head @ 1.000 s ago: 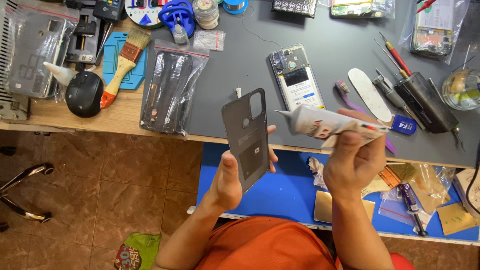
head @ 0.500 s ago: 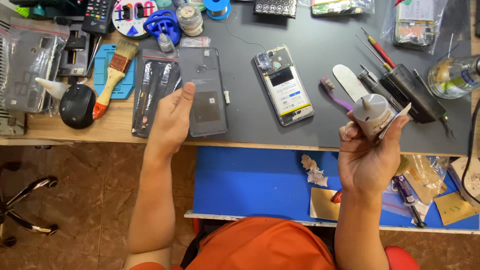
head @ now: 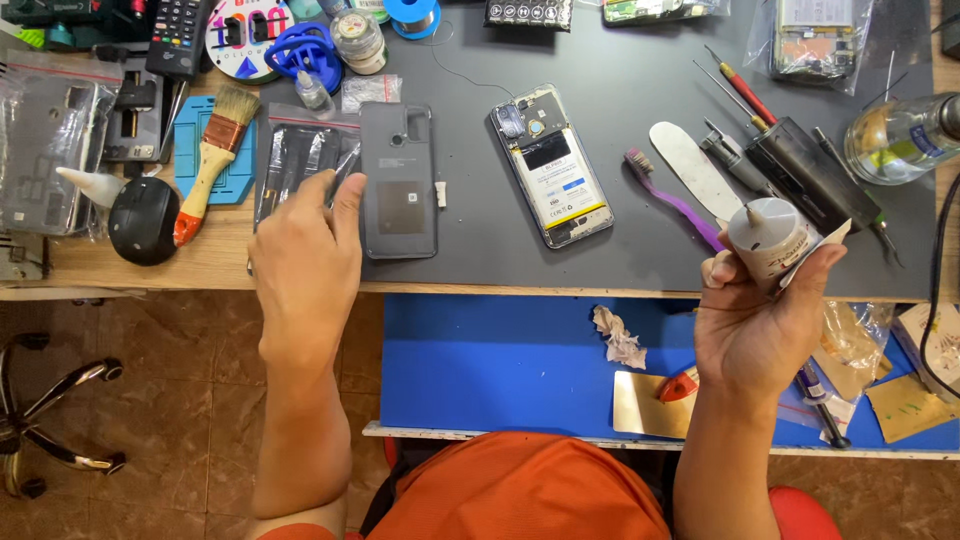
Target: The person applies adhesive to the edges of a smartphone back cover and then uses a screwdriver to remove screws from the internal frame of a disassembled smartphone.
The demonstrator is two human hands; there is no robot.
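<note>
1. Head view: my left hand (head: 300,255) hovers over the worktop (head: 640,120) edge, fingers (head: 345,205) loosely spread, empty, tips just beside the grey phone back cover (head: 398,180) lying flat.
2. My right hand (head: 762,320) grips a white glue tube (head: 772,238), nozzle up; its lower body is hidden by my fingers.
3. The opened phone (head: 552,165) lies between them; the bottle (head: 905,135) is cut off at the right edge.

back cover (head: 398,182): dark grey
glue tube (head: 772,240): white-grey
toothbrush (head: 672,200): purple
brush (head: 212,160): orange handle, tan bristles
counter (head: 620,80): grey mat
</note>
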